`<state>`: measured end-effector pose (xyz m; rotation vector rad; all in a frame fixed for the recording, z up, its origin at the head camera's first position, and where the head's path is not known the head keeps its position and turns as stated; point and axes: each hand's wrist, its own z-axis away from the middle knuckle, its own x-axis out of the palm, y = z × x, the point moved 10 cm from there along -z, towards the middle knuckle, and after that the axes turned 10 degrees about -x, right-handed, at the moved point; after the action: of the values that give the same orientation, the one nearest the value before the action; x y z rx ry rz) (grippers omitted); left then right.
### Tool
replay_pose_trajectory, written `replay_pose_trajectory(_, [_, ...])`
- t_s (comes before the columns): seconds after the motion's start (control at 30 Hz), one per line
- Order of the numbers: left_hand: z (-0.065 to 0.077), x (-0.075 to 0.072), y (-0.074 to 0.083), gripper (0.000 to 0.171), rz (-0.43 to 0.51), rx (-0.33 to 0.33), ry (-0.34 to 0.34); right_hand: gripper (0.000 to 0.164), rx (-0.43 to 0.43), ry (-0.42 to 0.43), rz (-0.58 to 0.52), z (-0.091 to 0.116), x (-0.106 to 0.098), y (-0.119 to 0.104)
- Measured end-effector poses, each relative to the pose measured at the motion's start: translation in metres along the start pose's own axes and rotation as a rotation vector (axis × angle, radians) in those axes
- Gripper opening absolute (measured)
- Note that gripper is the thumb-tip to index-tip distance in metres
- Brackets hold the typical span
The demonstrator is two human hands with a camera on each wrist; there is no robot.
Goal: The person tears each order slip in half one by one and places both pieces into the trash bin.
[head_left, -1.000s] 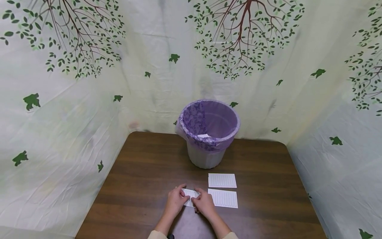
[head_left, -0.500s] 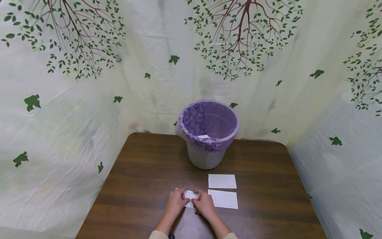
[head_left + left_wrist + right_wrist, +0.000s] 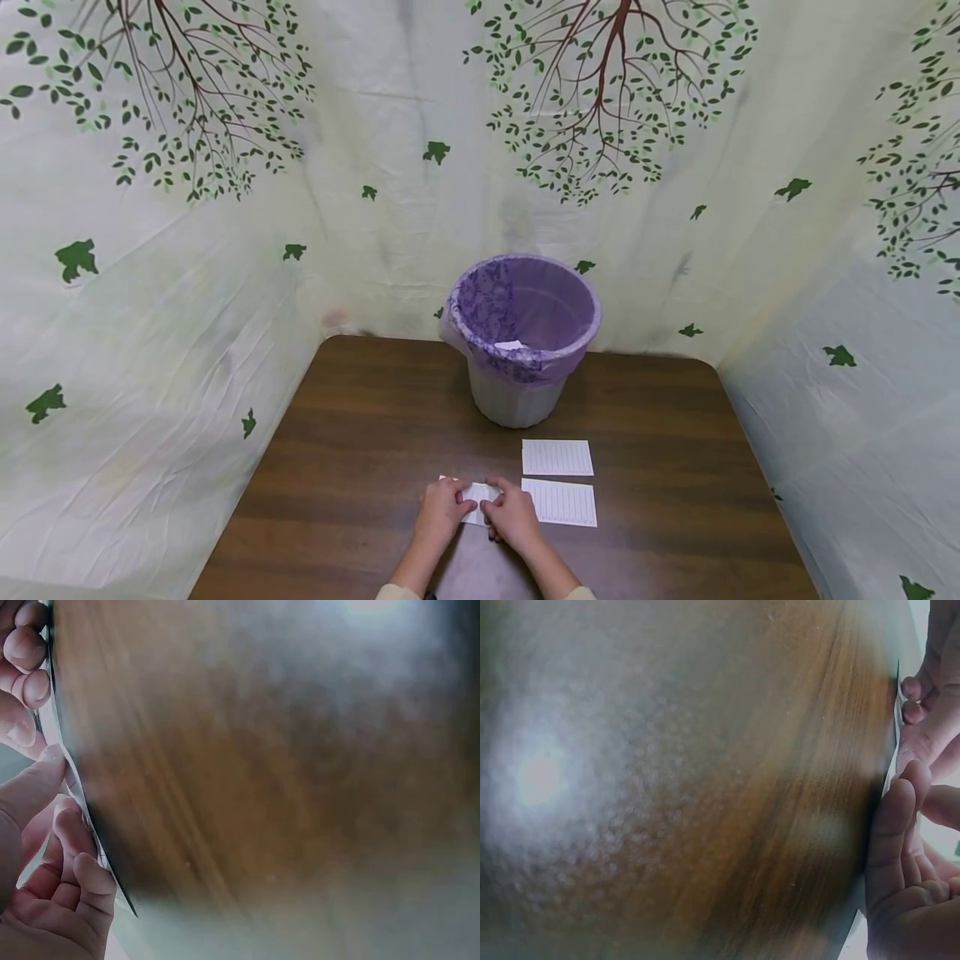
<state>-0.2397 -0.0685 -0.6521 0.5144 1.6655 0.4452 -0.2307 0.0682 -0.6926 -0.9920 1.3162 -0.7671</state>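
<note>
A small white lined sheet of paper [image 3: 480, 493] lies between my two hands, close over the table. My left hand [image 3: 441, 510] pinches its left part, with the thumb on top and the fingers curled at the far edge. My right hand [image 3: 514, 514] pinches the right part in the same way. Both thumb tips are close together near the sheet's middle. From the left wrist view, the paper edge [image 3: 88, 817] appears as a thin, slightly bent strip along the fingers. Much of the sheet is hidden under the hands.
Two more lined sheets lie right of my hands, a near sheet [image 3: 562, 502] and a far sheet [image 3: 558, 457]. Behind them stands a bin [image 3: 517, 400] with a purple liner and white paper inside. The brown table [image 3: 360, 417] ends at a leaf-patterned curtain [image 3: 375, 250].
My left fingers have come slightly nearer to me at the sheet's far edge. The right hand keeps its hold almost unmoved. The whole head view has shifted slightly.
</note>
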Motion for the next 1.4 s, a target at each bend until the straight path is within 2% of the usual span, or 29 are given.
replay_pose_trajectory(0.1, [0.003,-0.002,0.003,0.028,-0.010,0.035,0.030,0.040,-0.011,0.007,0.006,-0.001,0.000,-0.001])
replay_pose_trajectory(0.2, [0.007,-0.003,0.003,0.027,0.022,0.041,0.041,0.029,-0.004,0.009,-0.021,-0.001,0.000,-0.001])
replay_pose_trajectory(0.37, [0.012,0.001,-0.005,0.036,0.089,-0.038,-0.012,0.006,0.026,0.017,-0.073,0.001,0.002,0.001])
replay_pose_trajectory(0.47, [0.015,0.004,-0.006,0.039,0.103,-0.077,-0.060,0.013,0.034,0.030,-0.093,0.002,0.001,0.002])
replay_pose_trajectory(0.6, [0.019,0.006,-0.003,0.035,0.121,-0.076,-0.108,0.017,0.030,0.028,-0.128,0.004,0.001,0.003])
replay_pose_trajectory(0.83, [0.022,0.004,-0.002,0.028,0.285,-0.095,-0.189,0.016,-0.006,0.043,-0.132,0.005,-0.007,-0.003])
replay_pose_trajectory(0.97, [0.021,0.004,0.001,0.017,0.327,-0.100,-0.212,0.017,-0.027,0.061,-0.124,0.003,-0.015,-0.007])
replay_pose_trajectory(1.07, [0.018,0.002,0.004,0.008,0.363,-0.120,-0.202,0.017,-0.039,0.062,-0.147,0.002,-0.021,-0.010])
replay_pose_trajectory(1.27, [0.008,-0.013,0.016,0.008,0.459,-0.120,-0.123,0.017,-0.080,0.048,-0.218,0.000,-0.033,-0.024])
replay_pose_trajectory(1.4, [0.002,-0.021,0.024,0.007,0.529,-0.147,-0.117,0.015,-0.120,0.051,-0.225,0.000,-0.047,-0.039])
